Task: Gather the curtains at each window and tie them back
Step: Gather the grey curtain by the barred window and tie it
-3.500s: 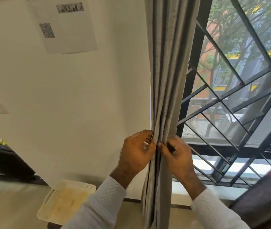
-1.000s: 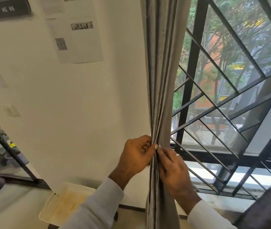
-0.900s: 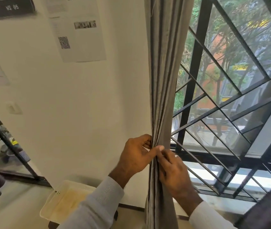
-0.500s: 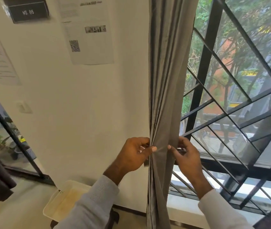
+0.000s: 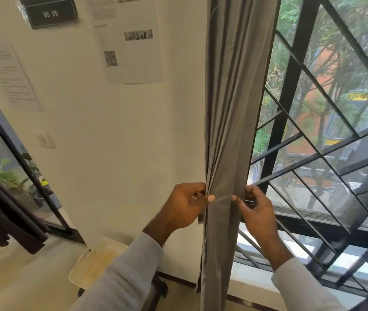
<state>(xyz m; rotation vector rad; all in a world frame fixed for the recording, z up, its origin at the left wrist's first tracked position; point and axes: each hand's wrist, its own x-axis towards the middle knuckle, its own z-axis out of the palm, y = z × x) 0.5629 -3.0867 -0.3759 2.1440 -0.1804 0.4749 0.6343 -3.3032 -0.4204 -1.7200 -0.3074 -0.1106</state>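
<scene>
Grip: left hand (image 5: 184,206) and right hand (image 5: 255,212) each pinch one end of a thin grey tie-back strip (image 5: 221,198), stretched taut across the front of the curtain (image 5: 227,131).
Curtain: gathered into a narrow grey column of soft vertical folds, centre frame, hanging 12 to 6 o'clock.
Edges: bare cream wall (image 5: 122,142) at 9 o'clock; black diagonal window grille (image 5: 313,142) close at 3 o'clock.
Below: pale perforated tray (image 5: 93,263) at 7 o'clock.
</scene>
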